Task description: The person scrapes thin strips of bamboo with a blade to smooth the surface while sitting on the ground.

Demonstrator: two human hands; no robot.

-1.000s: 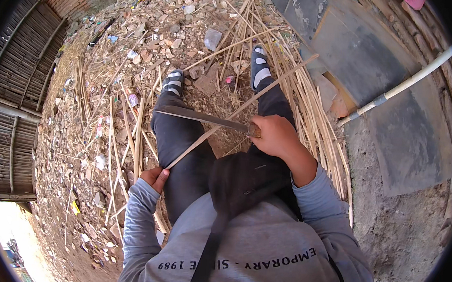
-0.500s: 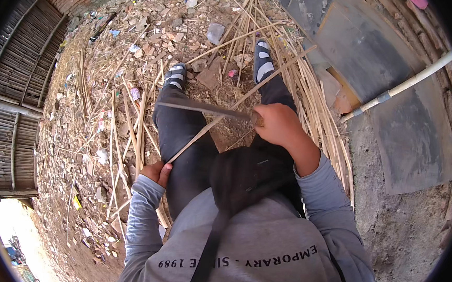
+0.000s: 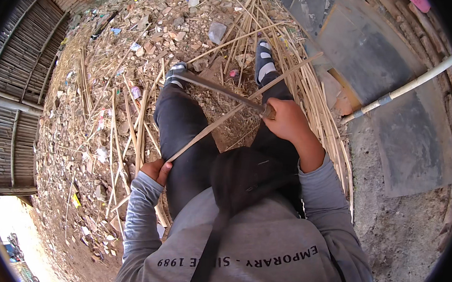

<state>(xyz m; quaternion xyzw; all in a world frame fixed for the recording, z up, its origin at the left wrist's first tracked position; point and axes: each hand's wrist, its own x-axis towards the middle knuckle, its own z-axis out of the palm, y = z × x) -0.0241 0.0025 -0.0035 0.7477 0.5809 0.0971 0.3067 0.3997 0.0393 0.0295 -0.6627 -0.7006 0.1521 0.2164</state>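
My left hand [image 3: 155,171], beside my left thigh, is closed around the near end of a long, flat bamboo strip [image 3: 202,135]. The strip slants away over my legs to the far right. In my right hand [image 3: 289,120], above my right knee, is the handle of a long-bladed knife [image 3: 214,90]. Its dark blade points left toward my left foot and crosses the strip close to the handle. Whether the edge touches the strip I cannot tell. The fingers of my right hand are wrapped round the handle and partly hidden.
A pile of bamboo strips [image 3: 312,110] lies along my right leg, and more strips [image 3: 142,130] lie to my left. Rubble [image 3: 154,47] and litter cover the ground. Dark flat panels [image 3: 371,51] and a pale pole [image 3: 402,90] are at the right; a bamboo wall [image 3: 12,47] stands left.
My right hand has moved slightly right and toward my body. The knife's blade has tilted, its tip now farther away from me. The strip's far end has shifted slightly right; my left hand stays put.
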